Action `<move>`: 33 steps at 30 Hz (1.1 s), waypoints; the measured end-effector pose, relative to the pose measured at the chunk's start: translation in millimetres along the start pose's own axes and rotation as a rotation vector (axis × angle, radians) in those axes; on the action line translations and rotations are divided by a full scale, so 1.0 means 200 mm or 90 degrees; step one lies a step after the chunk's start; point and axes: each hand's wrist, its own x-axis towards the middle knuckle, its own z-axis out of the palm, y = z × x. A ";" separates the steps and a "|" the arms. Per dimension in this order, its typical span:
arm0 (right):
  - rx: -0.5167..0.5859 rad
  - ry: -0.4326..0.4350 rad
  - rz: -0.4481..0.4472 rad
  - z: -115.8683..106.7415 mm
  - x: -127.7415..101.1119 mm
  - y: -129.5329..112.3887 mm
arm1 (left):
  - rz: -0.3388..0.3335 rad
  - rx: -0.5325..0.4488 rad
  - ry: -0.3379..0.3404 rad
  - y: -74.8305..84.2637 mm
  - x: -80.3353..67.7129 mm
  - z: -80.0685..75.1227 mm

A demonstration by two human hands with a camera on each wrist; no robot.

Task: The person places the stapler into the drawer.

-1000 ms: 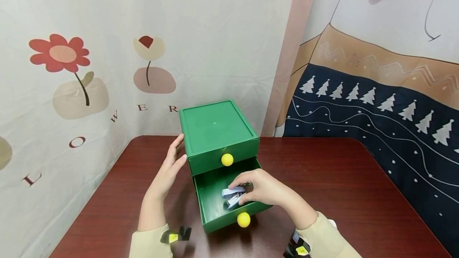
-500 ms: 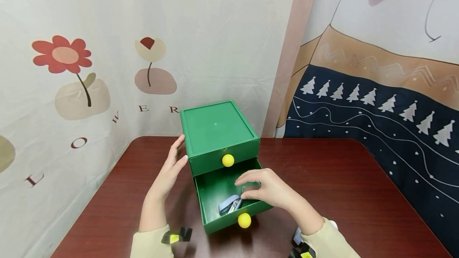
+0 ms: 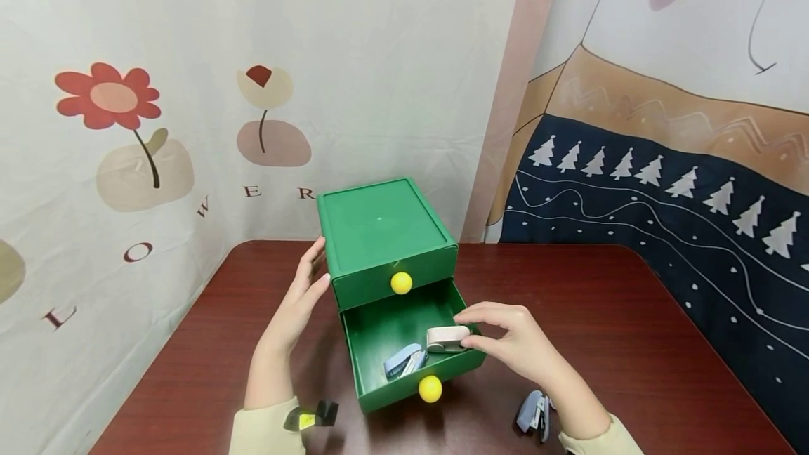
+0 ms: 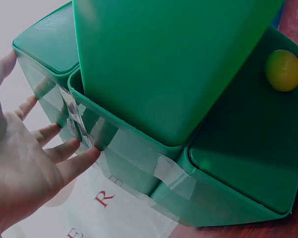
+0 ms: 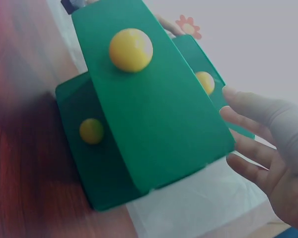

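A green two-drawer box (image 3: 379, 223) stands on the dark red table (image 3: 600, 314). Its top drawer is closed and its bottom drawer (image 3: 379, 328) is pulled out, each with a yellow knob (image 3: 430, 388). Inside the open drawer lie a blue stapler (image 3: 403, 361) and a beige stapler (image 3: 446, 338). My right hand (image 3: 474, 328) hovers at the drawer's right rim, fingertips by the beige stapler's end. The right wrist view shows this hand (image 5: 253, 139) with straight fingers, holding nothing. My left hand (image 3: 312, 269) lies flat against the box's left wall (image 4: 114, 144).
Another blue stapler (image 3: 536, 411) lies on the table near my right wrist. Printed cloth backdrops hang close behind the table and along its right side. Bare tabletop stretches to the right of the box and at front left.
My right hand let go of the blue stapler in the drawer and drew back to the right. The beige stapler and the stapler on the table are now uncovered. The left hand stayed put.
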 end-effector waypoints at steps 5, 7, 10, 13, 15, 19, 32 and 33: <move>-0.015 0.036 0.005 -0.05 -0.07 0.02 | 0.000 -0.001 0.000 0.00 0.00 0.00; -0.022 0.043 0.021 -0.06 -0.10 0.03 | 0.001 -0.001 0.000 0.00 0.00 0.00; -0.034 0.048 0.050 -0.08 -0.14 0.04 | 0.001 0.000 -0.001 0.00 0.00 0.00; -0.051 0.046 0.068 -0.10 -0.18 0.06 | 0.000 0.000 0.001 0.00 0.00 0.00; -0.062 0.043 0.075 -0.11 -0.20 0.07 | 0.000 0.000 0.002 0.00 0.00 0.00; -0.081 0.044 0.083 -0.13 -0.26 0.09 | 0.000 0.001 0.002 0.00 0.00 0.00; -0.118 0.048 0.071 -0.20 -0.44 0.18 | -0.003 0.002 0.002 0.00 0.00 0.00; -0.119 0.045 0.076 -0.20 -0.45 0.19 | -0.004 0.002 0.001 0.00 0.00 0.00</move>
